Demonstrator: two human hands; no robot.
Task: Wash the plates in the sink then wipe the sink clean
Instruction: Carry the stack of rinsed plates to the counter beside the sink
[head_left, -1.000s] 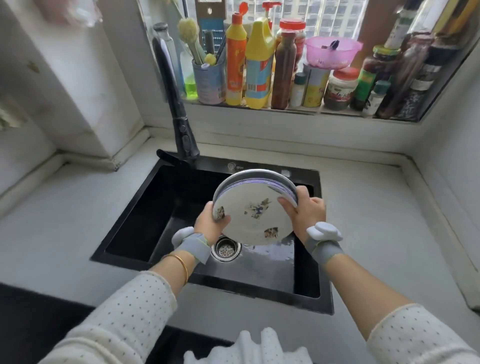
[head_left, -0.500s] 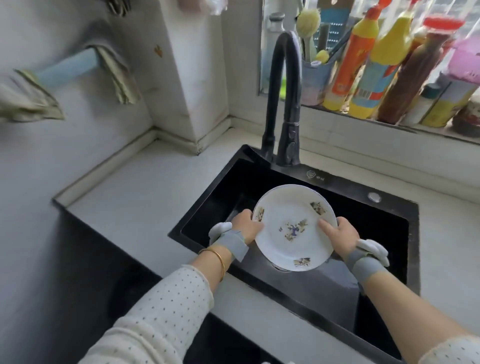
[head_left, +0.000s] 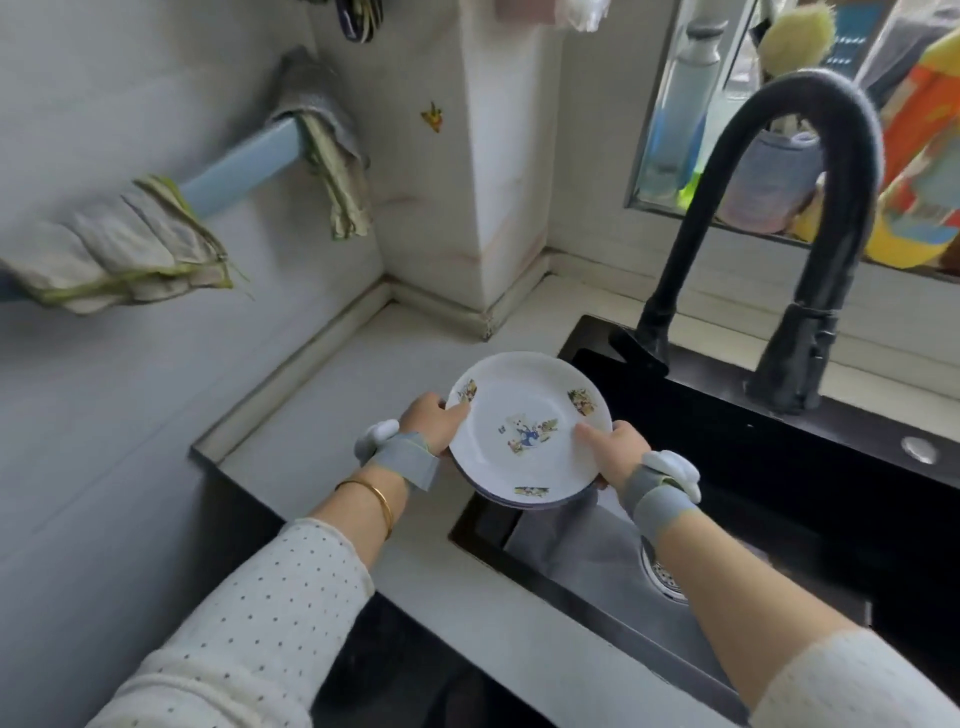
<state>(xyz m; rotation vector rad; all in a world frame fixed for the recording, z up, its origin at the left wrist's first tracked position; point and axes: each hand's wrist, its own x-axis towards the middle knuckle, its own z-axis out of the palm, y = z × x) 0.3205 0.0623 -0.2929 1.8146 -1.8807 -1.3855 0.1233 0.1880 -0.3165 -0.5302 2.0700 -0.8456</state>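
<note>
A stack of white plates (head_left: 524, 421) with small coloured pictures is held level over the left edge of the black sink (head_left: 737, 457). My left hand (head_left: 434, 423) grips the stack's left rim and my right hand (head_left: 615, 452) grips its right rim. Under the top plate, the rims of other plates show. The sink's drain (head_left: 662, 571) shows partly behind my right forearm.
A black arched faucet (head_left: 800, 218) rises behind the sink. Pale countertop (head_left: 332, 426) lies left of the sink. Cloths (head_left: 124, 254) hang on a blue rail on the left wall. Bottles and a brush (head_left: 795, 34) crowd the window sill at the top right.
Both hands have carried the plates up out of the sink and to the left, tipping them from tilted to level. The view has swung left.
</note>
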